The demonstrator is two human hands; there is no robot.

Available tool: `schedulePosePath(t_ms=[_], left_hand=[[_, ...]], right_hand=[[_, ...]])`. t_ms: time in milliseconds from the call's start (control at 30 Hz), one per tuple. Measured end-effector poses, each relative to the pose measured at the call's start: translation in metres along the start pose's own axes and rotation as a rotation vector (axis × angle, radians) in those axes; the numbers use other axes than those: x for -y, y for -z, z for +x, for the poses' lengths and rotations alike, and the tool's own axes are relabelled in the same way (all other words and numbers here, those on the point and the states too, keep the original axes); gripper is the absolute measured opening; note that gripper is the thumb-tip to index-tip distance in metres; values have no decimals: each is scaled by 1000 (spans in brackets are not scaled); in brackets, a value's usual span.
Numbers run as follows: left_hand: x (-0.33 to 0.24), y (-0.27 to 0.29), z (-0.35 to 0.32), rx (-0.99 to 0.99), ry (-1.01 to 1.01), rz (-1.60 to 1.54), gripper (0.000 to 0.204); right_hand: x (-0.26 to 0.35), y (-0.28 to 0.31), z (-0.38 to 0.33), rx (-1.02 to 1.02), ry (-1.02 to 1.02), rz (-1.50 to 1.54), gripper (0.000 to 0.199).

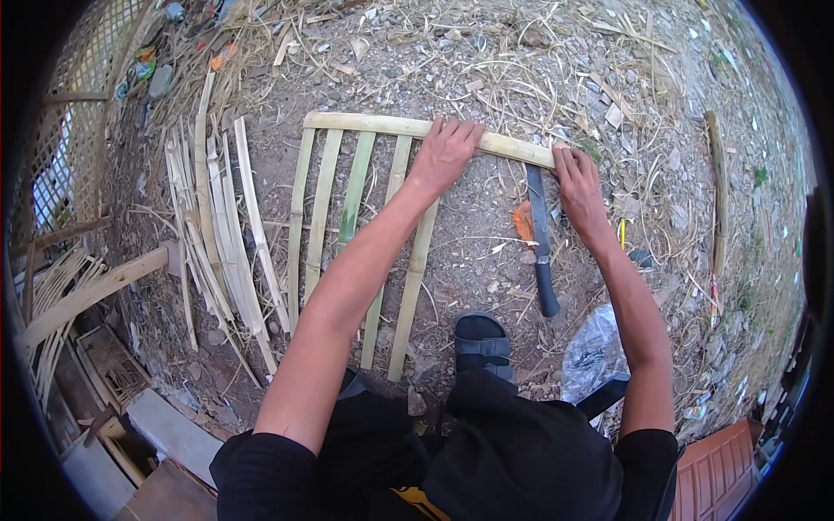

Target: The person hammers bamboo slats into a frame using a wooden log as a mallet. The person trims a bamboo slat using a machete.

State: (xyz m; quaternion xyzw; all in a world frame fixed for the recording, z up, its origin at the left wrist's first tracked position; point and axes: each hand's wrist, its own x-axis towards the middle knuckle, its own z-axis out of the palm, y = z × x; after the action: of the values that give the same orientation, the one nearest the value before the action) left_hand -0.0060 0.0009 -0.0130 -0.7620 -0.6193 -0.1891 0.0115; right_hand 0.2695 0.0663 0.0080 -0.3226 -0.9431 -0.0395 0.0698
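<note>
A long pale bamboo strip [365, 122] lies crosswise on the ground ahead of me. From its left half several lengthwise bamboo slats [327, 182] run toward me, side by side with gaps between them; one is greener. My left hand [447, 156] is closed over the crosswise strip near its middle, above the rightmost slat. The strip's right end is gripped by my right hand [575, 178], its fingers bent over the far edge. Below that end lies a machete [540, 227] with a black handle, its blade tip reaching the strip. How the slats join the strip cannot be made out.
Loose split bamboo strips [228, 217] lie in a pile at the left. A clear plastic bag [594, 352] rests near my right forearm, and an orange scrap [523, 222] beside the machete. A wooden pole [718, 195] lies far right; a lattice panel [78, 113] stands far left. Shavings litter the ground.
</note>
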Motion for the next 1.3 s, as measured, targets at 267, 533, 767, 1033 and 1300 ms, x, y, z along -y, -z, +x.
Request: schedulePosePath(t_ms=[267, 533, 767, 1033, 1300], left_hand=[[-55, 18, -19, 148, 163, 7, 83], [-69, 3, -29, 162, 291, -23, 85], [-52, 35, -29, 150, 414, -381, 68], [-26, 103, -117, -55, 917, -707, 29], [-48, 114, -136, 539, 769, -388, 36]], right_hand=[[-2, -2, -5, -16, 11, -8, 58], [-10, -7, -6, -15, 44, 58, 52], [-13, -19, -6, -153, 42, 150, 50], [-17, -14, -8, -128, 30, 189, 49], [-16, -6, -5, -31, 7, 146, 41]])
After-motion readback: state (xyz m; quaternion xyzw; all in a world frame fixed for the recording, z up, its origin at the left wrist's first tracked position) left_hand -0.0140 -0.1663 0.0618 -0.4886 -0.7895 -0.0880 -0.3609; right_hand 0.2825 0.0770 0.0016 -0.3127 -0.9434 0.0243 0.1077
